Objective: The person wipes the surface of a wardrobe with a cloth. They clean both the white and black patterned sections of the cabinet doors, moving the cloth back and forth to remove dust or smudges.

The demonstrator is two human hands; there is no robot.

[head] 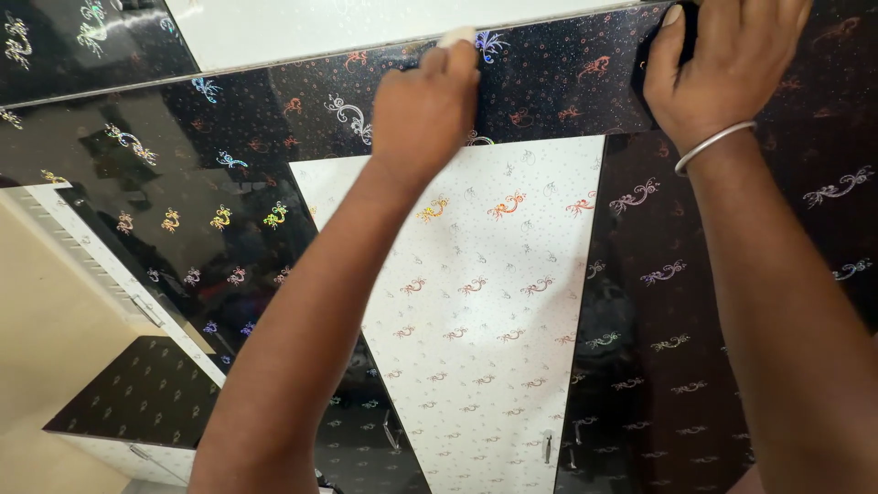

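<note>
Both my arms reach up to a glossy black patterned strip [549, 82] that runs across the top of a cupboard. My left hand [425, 110] is closed around a small white object [456, 37] and presses it against the strip. My right hand [718, 64] lies on the strip further right, fingers curled over a dark object [681, 23] that is mostly hidden. A silver bangle [713, 146] circles my right wrist.
Below the strip are a white panel [485, 320] with orange swirl motifs and shiny black panels [183, 201] with coloured motifs on either side. Small handles [547, 446] show near the bottom. A lower black-topped cabinet [137, 393] stands at the left by a cream wall.
</note>
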